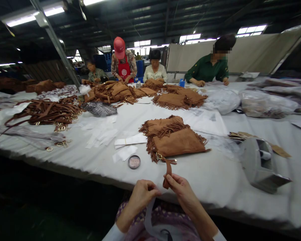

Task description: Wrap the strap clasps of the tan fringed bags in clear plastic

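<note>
In the head view, my right hand [182, 189] pinches the looped end of a brown strap [169, 169] between thumb and fingers. The strap runs up to a gold clasp [159, 156] on a brown fringed bag [182, 140] lying flat on the table. To the left, my left hand [143, 195] is closed, thumb against fingers, on the upper end of a thin whitish strip [148, 217] that hangs over my lap. The two hands are close together at the table's front edge.
A round tin [134, 162], white paper strips [130, 140] and a grey tape dispenser [262, 164] lie on the white table [203, 180]. Brown straps [45, 112] are heaped at left. More fringed bags [112, 90] and several people are across the table; plastic-wrapped items [268, 102] sit right.
</note>
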